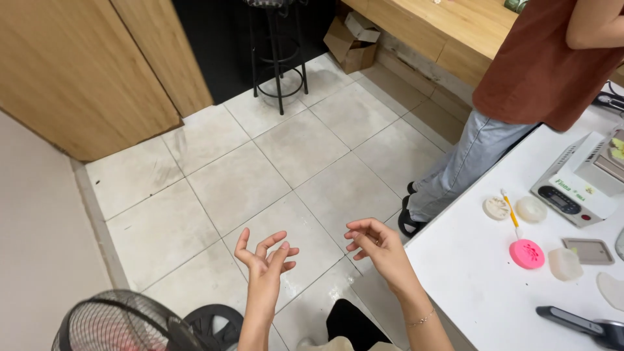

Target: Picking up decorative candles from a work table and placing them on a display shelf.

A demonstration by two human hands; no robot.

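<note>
My left hand [265,258] hovers over the tiled floor with its fingers spread and curled upward, holding nothing. My right hand [377,245] is raised beside it, fingers loosely bent and apart, also empty, close to the left edge of a white table [468,266]. Neither hand touches anything. On the table lie a pink round mould [526,253], a yellow-handled stick tool [510,211], two pale round moulds [497,208] and a translucent cup [564,264].
Another person in a rust shirt and jeans [474,149] stands at the table's far side. A small white machine [575,188] sits on the table. A floor fan [123,325] stands at lower left, a black stool [279,52] and cardboard box [351,42] farther back.
</note>
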